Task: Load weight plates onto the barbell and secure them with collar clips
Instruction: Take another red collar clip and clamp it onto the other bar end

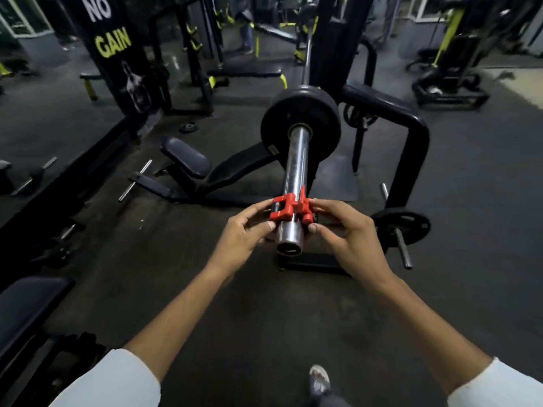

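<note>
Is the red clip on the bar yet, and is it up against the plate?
On, but not against it. The red clip wraps the bar near its end, with bare bar before the plate.

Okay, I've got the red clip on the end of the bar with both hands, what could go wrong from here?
1. The red collar clip sits near the tip of the barbell sleeve, far from the black weight plate. Locked there, the plate could probably still slide outward.
2. Fingers of the left hand and right hand pinch close to the clip's lever; they might get nipped when it snaps.
</note>
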